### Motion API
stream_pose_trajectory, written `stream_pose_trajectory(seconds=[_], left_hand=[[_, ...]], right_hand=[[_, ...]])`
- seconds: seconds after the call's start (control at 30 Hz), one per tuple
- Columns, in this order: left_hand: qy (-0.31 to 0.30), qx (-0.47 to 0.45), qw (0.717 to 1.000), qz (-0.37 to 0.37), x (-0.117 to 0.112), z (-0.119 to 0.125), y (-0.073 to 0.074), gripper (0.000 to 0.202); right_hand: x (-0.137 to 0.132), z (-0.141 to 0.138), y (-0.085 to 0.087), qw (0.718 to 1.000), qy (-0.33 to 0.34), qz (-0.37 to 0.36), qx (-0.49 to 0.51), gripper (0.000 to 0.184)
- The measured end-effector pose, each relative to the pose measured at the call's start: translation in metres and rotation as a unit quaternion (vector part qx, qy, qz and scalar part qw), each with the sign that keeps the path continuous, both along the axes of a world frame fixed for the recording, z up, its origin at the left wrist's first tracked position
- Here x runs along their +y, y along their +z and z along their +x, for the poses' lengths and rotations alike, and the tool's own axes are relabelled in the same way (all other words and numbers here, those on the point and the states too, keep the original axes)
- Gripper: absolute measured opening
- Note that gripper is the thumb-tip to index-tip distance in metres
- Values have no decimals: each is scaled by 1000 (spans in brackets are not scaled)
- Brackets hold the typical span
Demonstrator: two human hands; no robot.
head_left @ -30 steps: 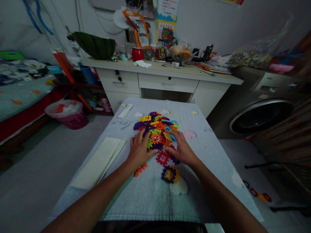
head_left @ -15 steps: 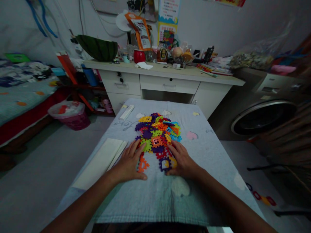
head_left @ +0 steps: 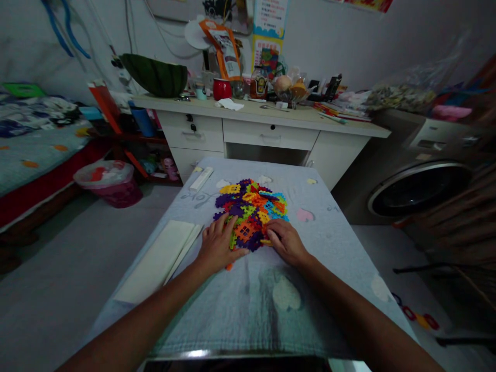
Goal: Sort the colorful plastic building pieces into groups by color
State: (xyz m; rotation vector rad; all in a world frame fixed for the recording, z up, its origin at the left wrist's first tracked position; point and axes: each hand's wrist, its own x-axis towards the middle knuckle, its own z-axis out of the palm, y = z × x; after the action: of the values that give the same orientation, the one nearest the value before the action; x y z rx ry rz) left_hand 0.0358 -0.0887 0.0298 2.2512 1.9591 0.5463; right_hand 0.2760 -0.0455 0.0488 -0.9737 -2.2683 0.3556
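A heap of coloured plastic interlocking tiles [head_left: 251, 206] lies in the middle of a table covered with a pale blue cloth [head_left: 232, 310]. My left hand [head_left: 217, 248] rests flat against the heap's near left side, fingers spread, with an orange tile [head_left: 229, 266] partly under it. My right hand [head_left: 285, 243] lies flat against the near right side, fingers touching the purple and yellow tiles. Both palms cup the near edge of the pile.
A long white flat box [head_left: 158, 261] lies on the table's left side and a small white tube [head_left: 201, 179] at the far left corner. Beyond stand a cluttered white desk [head_left: 263, 129], a washing machine [head_left: 422, 186], a pink bin [head_left: 108, 183] and a bed [head_left: 31, 150].
Both hands have slid forward, pushing the loose red, orange and purple tiles at the near edge into the main heap. The pile is now more compact.
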Motion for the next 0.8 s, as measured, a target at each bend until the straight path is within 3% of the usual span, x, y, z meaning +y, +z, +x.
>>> stream_pose_trajectory(seconds=[0.17, 0.27, 0.33, 0.5, 0.7, 0.8], left_hand=[[18, -22, 999, 20, 26, 10, 12, 83], [36, -67, 995, 71, 35, 13, 13, 68], [48, -95, 989, 104, 36, 11, 10, 57], [44, -112, 984, 134, 30, 1, 1, 43], [50, -99, 985, 132, 27, 1, -3, 41], [44, -93, 985, 136, 26, 2, -6, 41]], right_hand=[[41, -25, 4, 994, -106, 28, -26, 25], [49, -31, 7, 986, -162, 26, -32, 24], [43, -29, 10, 985, -166, 24, -36, 30], [15, -6, 5, 989, -98, 41, -104, 70], [5, 7, -25, 987, -117, 66, -89, 70], [0, 5, -31, 986, -132, 69, -81, 68]])
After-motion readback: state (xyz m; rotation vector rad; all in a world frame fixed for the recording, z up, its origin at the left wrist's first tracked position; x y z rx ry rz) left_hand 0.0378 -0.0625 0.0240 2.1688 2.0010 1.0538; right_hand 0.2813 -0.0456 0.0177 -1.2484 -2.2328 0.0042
